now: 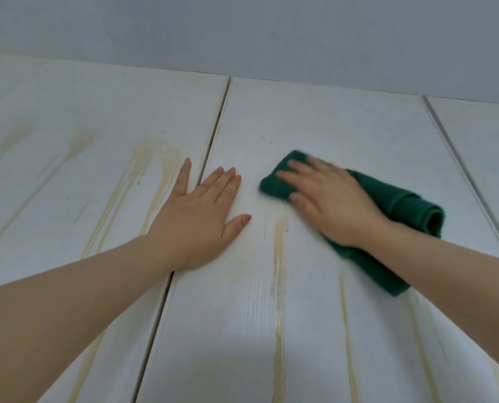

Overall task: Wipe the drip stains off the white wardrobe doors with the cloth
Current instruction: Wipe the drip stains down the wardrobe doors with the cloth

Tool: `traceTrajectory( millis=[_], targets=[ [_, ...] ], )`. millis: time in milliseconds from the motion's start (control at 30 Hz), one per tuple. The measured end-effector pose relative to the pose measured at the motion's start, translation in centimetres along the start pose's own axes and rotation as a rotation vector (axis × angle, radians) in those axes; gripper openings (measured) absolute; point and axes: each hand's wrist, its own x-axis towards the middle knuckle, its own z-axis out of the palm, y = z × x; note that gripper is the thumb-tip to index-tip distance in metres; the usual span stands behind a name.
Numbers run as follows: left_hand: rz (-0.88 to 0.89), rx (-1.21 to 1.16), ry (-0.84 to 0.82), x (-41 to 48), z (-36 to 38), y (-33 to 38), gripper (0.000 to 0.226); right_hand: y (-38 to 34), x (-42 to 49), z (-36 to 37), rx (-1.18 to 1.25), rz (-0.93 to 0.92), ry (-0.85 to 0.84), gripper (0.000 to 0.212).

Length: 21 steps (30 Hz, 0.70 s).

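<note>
So, R hand [326, 199] lies flat on the green cloth [411, 213], fingers straight and pressing it to the middle door [315, 117], with no curl round it that I can see. The hand's edge is blurred, so it's prob. mid-stroke. The cloth is folded thick, and its rolled end sticks out past the wrist to the right.

L hand [201, 216] is open too, palm and straight fingers braced across the gap [213, 141] btw. the left door [53, 126] and the middle one.

The patch around the cloth looks clean. A yellowish drip streak [278, 257] starts just below, btw. the two hands, and runs down the panel, with fainter ones further right. The left door has heavier stains [143, 170], not yet wiped.

To do this well, imo:
- Use firm, even pressure.
- Stroke down along the streak, not across it, so it doesn't smear.
- Refold to a fresh face once the cloth is soiled.
- Brace with L hand so the door doesn't flex.

Risk: the loose rolled end could drag dirt over the cleaned area.
</note>
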Motion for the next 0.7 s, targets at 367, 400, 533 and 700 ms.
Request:
traceTrajectory(
  millis=[367, 400, 533, 700],
  targets=[
    [-0.14, -0.031, 0.033, -0.4, 0.1, 0.3, 0.067, -1.1, 2.1, 0.1, -0.002, 0.108, 0.024, 0.049],
    [-0.133, -0.034, 0.033, -0.4, 0.1, 0.2, 0.064, 0.0, 3.0, 0.2, 0.01, 0.234, 0.05, 0.048],
    [-0.13, -0.041, 0.079, -0.4, 0.5, -0.1, 0.067, -1.6, 4.5, 0.8, 0.016, 0.501, 0.118, 0.05],
    [-0.141, -0.054, 0.111, -0.2, 0.7, -0.2, 0.085, -4.6, 2.8, 0.7, -0.004, 0.069, 0.037, 0.049]
  ],
)
